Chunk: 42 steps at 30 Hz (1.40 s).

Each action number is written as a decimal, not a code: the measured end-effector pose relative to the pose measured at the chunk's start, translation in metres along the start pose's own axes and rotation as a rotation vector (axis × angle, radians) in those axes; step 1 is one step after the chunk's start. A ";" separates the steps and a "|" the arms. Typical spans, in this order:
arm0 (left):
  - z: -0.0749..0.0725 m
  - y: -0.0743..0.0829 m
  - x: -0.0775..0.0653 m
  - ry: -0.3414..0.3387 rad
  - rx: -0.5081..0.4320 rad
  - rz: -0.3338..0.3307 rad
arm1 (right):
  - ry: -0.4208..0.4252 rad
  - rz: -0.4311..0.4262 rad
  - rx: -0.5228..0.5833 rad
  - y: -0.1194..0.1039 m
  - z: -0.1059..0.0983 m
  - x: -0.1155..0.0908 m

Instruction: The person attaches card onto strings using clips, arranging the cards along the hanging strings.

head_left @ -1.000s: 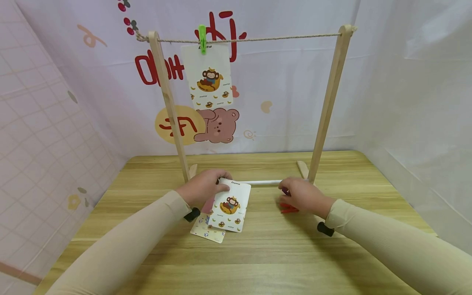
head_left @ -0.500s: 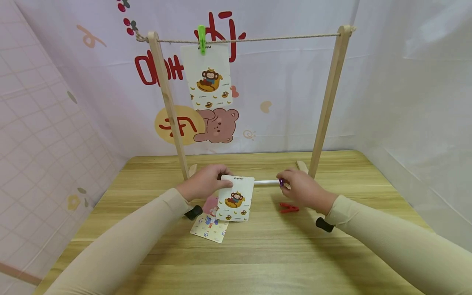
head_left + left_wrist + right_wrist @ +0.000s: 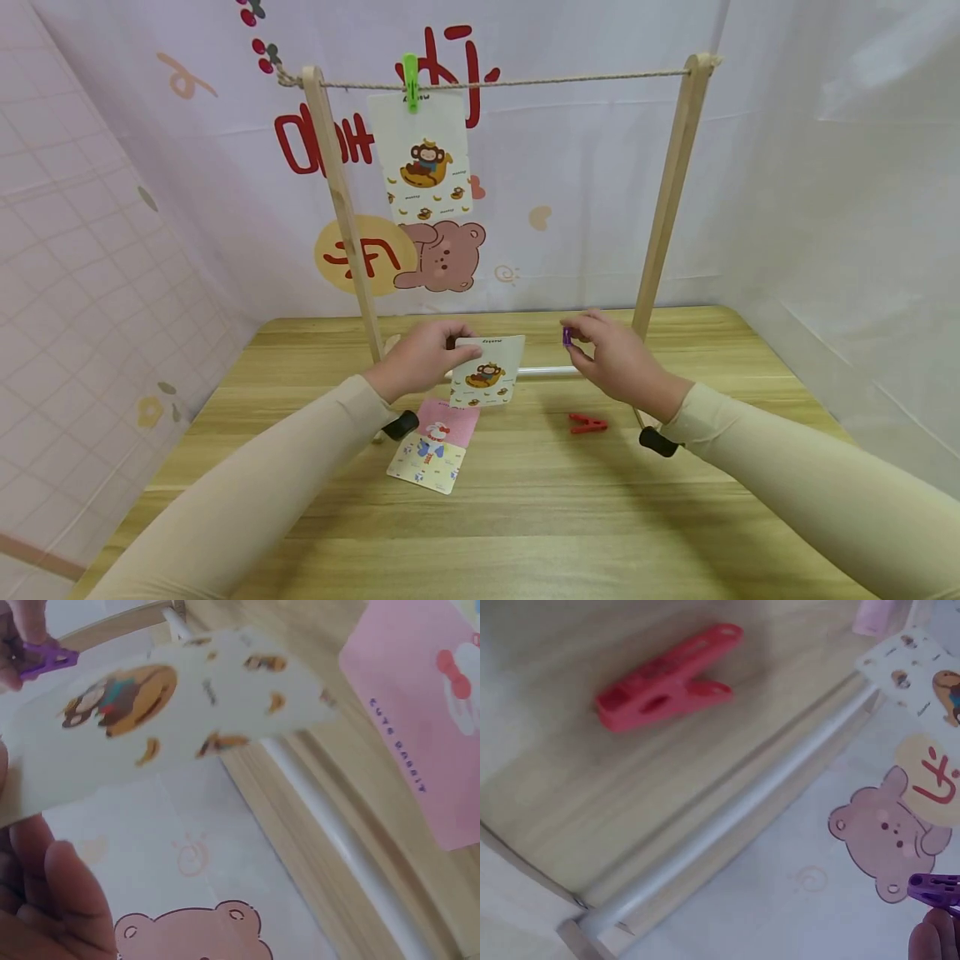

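In the head view my left hand (image 3: 426, 357) pinches the top left edge of a white monkey card (image 3: 486, 379), which is tilted above the table. The same card fills much of the left wrist view. To the right, my right hand (image 3: 618, 360) holds a small purple clothespin (image 3: 567, 337) between thumb and fingertips, raised off the table. Beneath it a red clothespin (image 3: 588, 423) lies on the wood. A pink and yellow rabbit card (image 3: 435, 446) lies flat below my left hand, partly covered by the held card.
A wooden frame (image 3: 672, 200) carries a string (image 3: 570, 79) across its top. From it hangs another monkey card (image 3: 427, 158) under a green clothespin (image 3: 411, 83). A white crossbar (image 3: 546, 372) joins the posts low down, behind my hands.
Both hands have risen, the left with the monkey card, which now tips further back. My right hand has lifted the purple clothespin away from the red one, which stays on the table.
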<state>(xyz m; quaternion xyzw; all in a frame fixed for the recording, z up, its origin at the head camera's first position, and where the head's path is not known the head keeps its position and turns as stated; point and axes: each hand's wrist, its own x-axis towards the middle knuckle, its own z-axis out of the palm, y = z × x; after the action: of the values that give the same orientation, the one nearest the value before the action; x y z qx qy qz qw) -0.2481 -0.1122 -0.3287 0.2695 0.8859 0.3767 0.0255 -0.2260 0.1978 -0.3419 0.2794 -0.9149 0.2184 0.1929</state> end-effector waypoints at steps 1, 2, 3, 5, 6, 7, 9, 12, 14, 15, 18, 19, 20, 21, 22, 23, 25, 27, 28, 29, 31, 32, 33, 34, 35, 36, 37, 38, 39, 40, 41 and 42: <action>0.000 0.001 0.001 0.015 0.010 0.010 | 0.016 -0.008 -0.003 -0.001 -0.001 0.001; -0.001 0.003 0.002 0.032 0.021 0.020 | 0.032 -0.016 -0.003 -0.001 -0.003 0.002; -0.002 0.004 0.002 0.050 0.033 0.028 | 0.047 -0.025 -0.002 -0.002 -0.005 0.004; -0.003 0.005 0.004 0.084 0.054 0.042 | 0.070 -0.037 0.006 -0.004 -0.007 0.006; -0.003 0.006 0.005 0.100 0.060 0.050 | 0.080 -0.043 0.008 -0.005 -0.009 0.008; -0.004 0.007 0.005 0.116 0.067 0.059 | 0.089 -0.048 0.013 -0.005 -0.010 0.009; -0.004 0.008 0.007 0.139 0.068 0.072 | 0.105 -0.058 0.013 -0.007 -0.013 0.012; -0.006 0.011 0.009 0.169 0.072 0.087 | 0.131 -0.081 0.005 -0.010 -0.016 0.016; -0.007 0.013 0.012 0.188 0.079 0.090 | 0.150 -0.096 -0.001 -0.011 -0.017 0.018; -0.008 0.015 0.013 0.198 0.087 0.091 | 0.160 -0.102 -0.006 -0.012 -0.018 0.019; -0.011 0.019 0.016 0.228 0.109 0.097 | 0.183 -0.116 -0.003 -0.015 -0.020 0.022; -0.012 0.020 0.018 0.238 0.116 0.099 | 0.189 -0.118 0.000 -0.016 -0.021 0.024; -0.014 0.022 0.019 0.248 0.122 0.103 | 0.194 -0.122 0.001 -0.018 -0.022 0.025; -0.015 0.023 0.020 0.258 0.127 0.111 | 0.197 -0.124 0.003 -0.019 -0.023 0.027; -0.016 0.024 0.021 0.268 0.129 0.116 | 0.200 -0.127 0.004 -0.020 -0.025 0.028; -0.017 0.025 0.022 0.278 0.134 0.121 | 0.205 -0.130 0.002 -0.022 -0.026 0.030; -0.019 0.026 0.024 0.296 0.139 0.128 | 0.208 -0.136 -0.003 -0.024 -0.028 0.033; -0.021 0.028 0.025 0.306 0.137 0.126 | 0.213 -0.144 -0.007 -0.025 -0.029 0.036; -0.023 0.030 0.026 0.311 0.136 0.124 | 0.216 -0.149 -0.008 -0.027 -0.030 0.037; -0.024 0.032 0.027 0.317 0.135 0.125 | 0.220 -0.156 -0.008 -0.027 -0.031 0.038; -0.027 0.036 0.028 0.330 0.134 0.134 | 0.231 -0.168 -0.006 -0.029 -0.034 0.041; -0.029 0.038 0.029 0.340 0.138 0.139 | 0.237 -0.174 -0.004 -0.031 -0.035 0.042; -0.030 0.040 0.030 0.349 0.140 0.148 | 0.243 -0.182 -0.002 -0.032 -0.037 0.044; -0.032 0.042 0.031 0.359 0.144 0.154 | 0.250 -0.190 -0.003 -0.033 -0.038 0.045; -0.033 0.044 0.032 0.367 0.149 0.156 | 0.256 -0.196 -0.003 -0.033 -0.039 0.046; -0.035 0.046 0.032 0.372 0.151 0.157 | 0.261 -0.204 -0.003 -0.034 -0.040 0.047; -0.036 0.048 0.033 0.375 0.151 0.156 | 0.266 -0.209 -0.006 -0.035 -0.042 0.048; -0.037 0.050 0.033 0.376 0.148 0.151 | 0.270 -0.214 -0.008 -0.036 -0.043 0.049; -0.038 0.051 0.034 0.377 0.147 0.146 | 0.272 -0.217 -0.008 -0.036 -0.044 0.051; -0.039 0.052 0.034 0.378 0.145 0.141 | 0.274 -0.218 -0.008 -0.037 -0.045 0.052; -0.040 0.054 0.034 0.379 0.143 0.143 | 0.276 -0.219 -0.007 -0.038 -0.046 0.053; -0.041 0.055 0.035 0.380 0.142 0.146 | 0.278 -0.220 -0.008 -0.039 -0.048 0.054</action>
<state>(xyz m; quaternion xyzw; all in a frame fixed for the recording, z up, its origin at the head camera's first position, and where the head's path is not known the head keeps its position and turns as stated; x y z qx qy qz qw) -0.2628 -0.0904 -0.2567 0.2580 0.8772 0.3583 -0.1885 -0.2332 0.1701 -0.2656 0.3443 -0.8442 0.2286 0.3413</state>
